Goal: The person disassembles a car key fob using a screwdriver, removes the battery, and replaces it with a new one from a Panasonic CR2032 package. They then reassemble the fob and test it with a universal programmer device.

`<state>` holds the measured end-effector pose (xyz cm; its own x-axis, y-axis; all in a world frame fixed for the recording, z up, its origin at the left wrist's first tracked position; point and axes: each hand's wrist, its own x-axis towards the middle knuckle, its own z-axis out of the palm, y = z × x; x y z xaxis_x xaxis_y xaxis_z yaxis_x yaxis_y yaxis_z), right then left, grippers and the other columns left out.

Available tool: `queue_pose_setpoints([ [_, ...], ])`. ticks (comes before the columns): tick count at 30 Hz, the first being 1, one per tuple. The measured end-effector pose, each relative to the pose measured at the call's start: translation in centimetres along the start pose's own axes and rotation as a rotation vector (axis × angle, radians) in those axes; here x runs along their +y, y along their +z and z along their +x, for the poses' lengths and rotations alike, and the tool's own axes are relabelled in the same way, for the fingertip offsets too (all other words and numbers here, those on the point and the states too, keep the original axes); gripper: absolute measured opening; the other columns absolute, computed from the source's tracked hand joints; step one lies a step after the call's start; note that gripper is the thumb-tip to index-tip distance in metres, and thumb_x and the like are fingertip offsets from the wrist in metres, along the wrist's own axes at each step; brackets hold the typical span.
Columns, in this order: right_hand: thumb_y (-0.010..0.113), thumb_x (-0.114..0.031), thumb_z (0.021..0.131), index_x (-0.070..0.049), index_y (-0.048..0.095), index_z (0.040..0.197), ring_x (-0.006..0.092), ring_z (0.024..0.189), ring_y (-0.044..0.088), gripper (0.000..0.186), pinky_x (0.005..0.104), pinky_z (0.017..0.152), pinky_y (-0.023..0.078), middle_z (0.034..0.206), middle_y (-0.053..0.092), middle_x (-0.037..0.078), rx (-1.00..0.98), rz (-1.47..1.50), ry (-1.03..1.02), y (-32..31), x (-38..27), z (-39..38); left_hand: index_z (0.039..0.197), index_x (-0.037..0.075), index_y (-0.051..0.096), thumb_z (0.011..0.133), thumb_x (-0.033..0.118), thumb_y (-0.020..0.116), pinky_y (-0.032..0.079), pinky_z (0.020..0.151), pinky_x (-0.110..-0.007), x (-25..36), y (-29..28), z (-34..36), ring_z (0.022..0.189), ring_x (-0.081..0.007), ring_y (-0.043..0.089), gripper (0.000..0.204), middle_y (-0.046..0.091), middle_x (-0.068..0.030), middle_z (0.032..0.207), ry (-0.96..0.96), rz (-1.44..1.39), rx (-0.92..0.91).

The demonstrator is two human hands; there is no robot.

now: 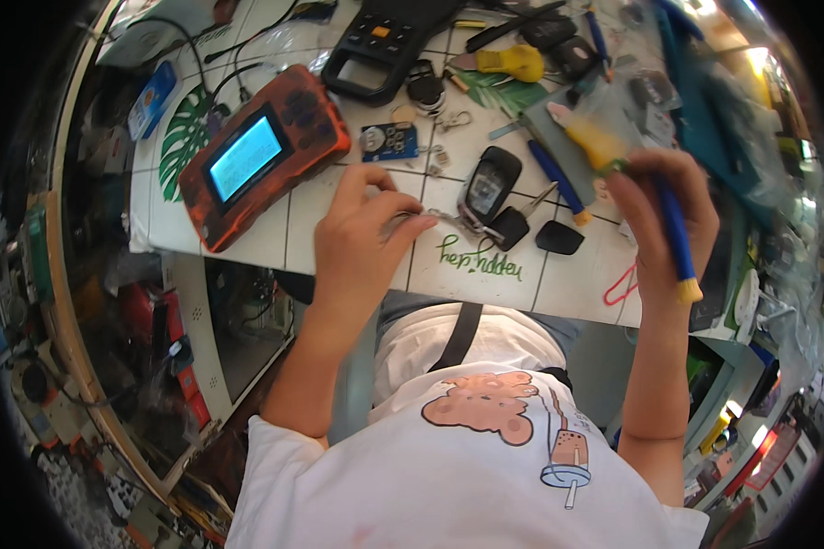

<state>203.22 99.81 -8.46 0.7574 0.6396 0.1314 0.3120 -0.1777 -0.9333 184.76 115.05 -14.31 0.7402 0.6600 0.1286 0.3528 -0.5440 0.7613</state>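
My right hand, slightly blurred, is closed round a blue-handled screwdriver whose yellow end points down towards me; its tip is hidden. My left hand is over the table's front edge with thumb and forefinger nearly together. They are beside the small metal chain of a key ring; whatever they pinch is too small to make out. A black remote fob lies by that ring, close to a black-headed key with its metal blade. Right of them is a loose black key shell.
An orange device with a lit screen stands left, a black handheld device behind it. A blue circuit board and another blue screwdriver lie on the white tiled table. Yellow-handled tools and fobs crowd the far right.
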Motion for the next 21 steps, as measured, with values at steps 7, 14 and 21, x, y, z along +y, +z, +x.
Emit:
queue_pose_setpoints([
  [7, 0.067, -0.007, 0.079, -0.001, 0.061, 0.089, 0.0066, 0.076, 0.058, 0.013, 0.0188, 0.067, 0.045, 0.081, 0.062, 0.002, -0.19, 0.105, 0.127, -1.4, 0.6, 2.9, 0.093, 0.002, 0.067, 0.072, -0.001, 0.068, 0.038, 0.052, -0.019, 1.4, 0.2, 1.5, 0.063, -0.0065, 0.049, 0.021, 0.056, -0.0033, 0.083, 0.03, -0.352, 0.044],
  [14, 0.069, -0.005, 0.077, -0.003, 0.062, 0.089, 0.0053, 0.073, 0.056, 0.014, 0.0184, 0.064, 0.045, 0.079, 0.061, 0.002, -0.182, 0.029, 0.057, -1.5, -0.5, 1.1, 0.086, -0.001, 0.059, 0.077, 0.002, 0.067, 0.043, 0.054, -0.017, 7.3, 4.9, 3.8, 0.065, -0.0046, 0.054, 0.012, 0.061, 0.0004, 0.076, -0.202, -0.878, -0.268],
  [21, 0.065, 0.004, 0.067, -0.006, 0.063, 0.094, 0.024, 0.078, 0.057, 0.028, 0.0308, 0.069, 0.046, 0.093, 0.057, 0.009, -0.159, -0.752, -0.458, -5.8, 3.9, -0.2, 0.078, 0.001, 0.062, 0.066, 0.001, 0.07, 0.037, 0.074, -0.027, 4.6, 2.9, 2.4, 0.083, -0.0175, 0.047, 0.015, 0.052, -0.0052, 0.086, 0.213, -0.006, 0.01],
])
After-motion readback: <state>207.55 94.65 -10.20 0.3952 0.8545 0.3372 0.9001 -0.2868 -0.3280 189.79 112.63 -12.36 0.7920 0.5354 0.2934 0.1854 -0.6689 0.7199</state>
